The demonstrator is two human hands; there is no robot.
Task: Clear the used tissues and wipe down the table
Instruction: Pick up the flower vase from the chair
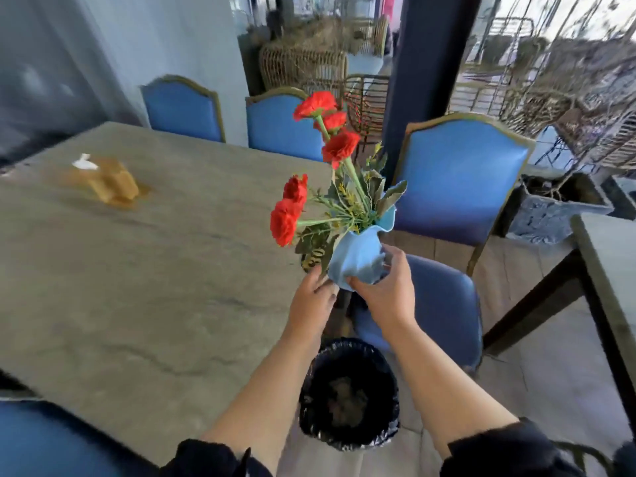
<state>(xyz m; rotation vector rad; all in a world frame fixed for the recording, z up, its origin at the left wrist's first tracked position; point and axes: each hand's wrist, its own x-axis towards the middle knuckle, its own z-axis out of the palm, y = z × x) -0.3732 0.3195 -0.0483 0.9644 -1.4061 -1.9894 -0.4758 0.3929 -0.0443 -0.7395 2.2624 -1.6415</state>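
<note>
I hold a light blue wavy vase (358,253) of red flowers (339,146) off the table's right edge, tilted left. My right hand (387,287) grips its lower body. My left hand (315,297) touches its underside, fingers partly hidden behind it. On the grey stone table (144,287), far left, a brown tissue holder (112,184) with a white tissue (84,162) sticking out sits in a brownish wet patch. A black-lined bin (349,395) stands on the floor below my arms, with crumpled brownish paper inside.
Blue padded chairs stand at the table's far side (184,108) (280,123) and right side (457,180), another just below the vase (444,304). A second table (609,270) is at the right edge. Wicker furniture and a blue-white planter (554,211) lie beyond.
</note>
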